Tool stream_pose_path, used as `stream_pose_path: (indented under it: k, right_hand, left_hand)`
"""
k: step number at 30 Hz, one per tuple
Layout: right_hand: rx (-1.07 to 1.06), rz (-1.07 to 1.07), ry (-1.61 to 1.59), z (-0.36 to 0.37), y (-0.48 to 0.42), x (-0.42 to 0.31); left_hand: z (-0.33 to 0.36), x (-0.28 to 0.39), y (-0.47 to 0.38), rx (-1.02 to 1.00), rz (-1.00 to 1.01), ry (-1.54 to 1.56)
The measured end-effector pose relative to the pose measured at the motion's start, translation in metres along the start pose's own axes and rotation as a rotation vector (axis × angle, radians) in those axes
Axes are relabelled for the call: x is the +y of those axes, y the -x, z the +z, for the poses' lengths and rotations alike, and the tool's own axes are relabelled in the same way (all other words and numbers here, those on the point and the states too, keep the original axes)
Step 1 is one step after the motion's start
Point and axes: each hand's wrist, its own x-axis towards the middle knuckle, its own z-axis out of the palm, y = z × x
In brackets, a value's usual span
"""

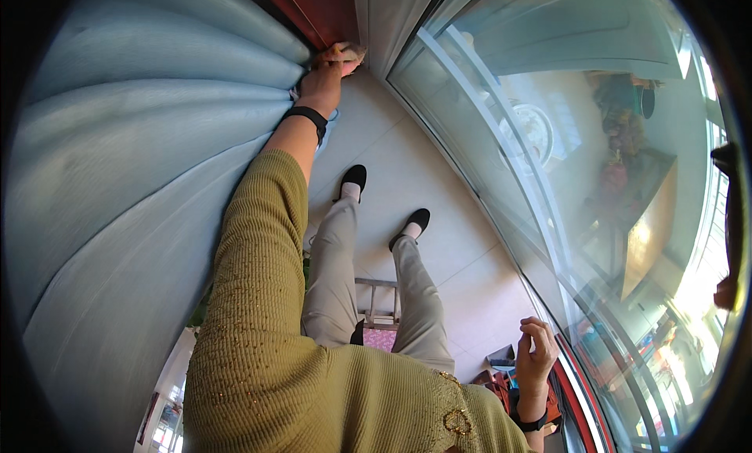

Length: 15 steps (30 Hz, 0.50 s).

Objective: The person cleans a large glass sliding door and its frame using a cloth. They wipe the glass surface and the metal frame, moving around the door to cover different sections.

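Note:
My left hand [324, 83] reaches forward and is shut on a small pink and tan cloth or sponge [352, 59]. The wad is pressed low near the foot of a dark red panel [317, 12] and a pale frame post [393, 24]; its exact contact is partly hidden by my fingers. Close along my left forearm hangs a blue-grey curtain [147, 130] in broad folds. My right hand [536, 347] is raised at my right side, empty, with fingers loosely bent and apart from the thumb. It is nearest the glass sliding door [470, 130].
Pale floor tiles [382, 136] lie under my feet in black shoes [353, 180]. Behind my legs stands a small wooden-framed chair or stool [377, 294] with pink patterned fabric. Red and dark items [499, 388] sit by the door track. Through the glass, a round white object [531, 136] shows.

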Motion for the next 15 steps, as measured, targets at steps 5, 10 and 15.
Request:
stream_pose_path:
  k: [5, 10, 15]
  right_hand:
    - [-0.087, 0.079, -0.005, 0.028, 0.008, 0.015]
    - [-0.131, 0.172, -0.012, 0.044, 0.021, 0.038]
    - [-0.141, 0.279, -0.017, 0.059, 0.03, 0.057]
  left_hand:
    - [0.03, -0.005, -0.017, 0.077, 0.007, 0.012]
    - [0.063, -0.004, -0.028, 0.176, -0.046, 0.129]
    - [0.093, -0.015, -0.056, -0.105, -0.118, 0.097]
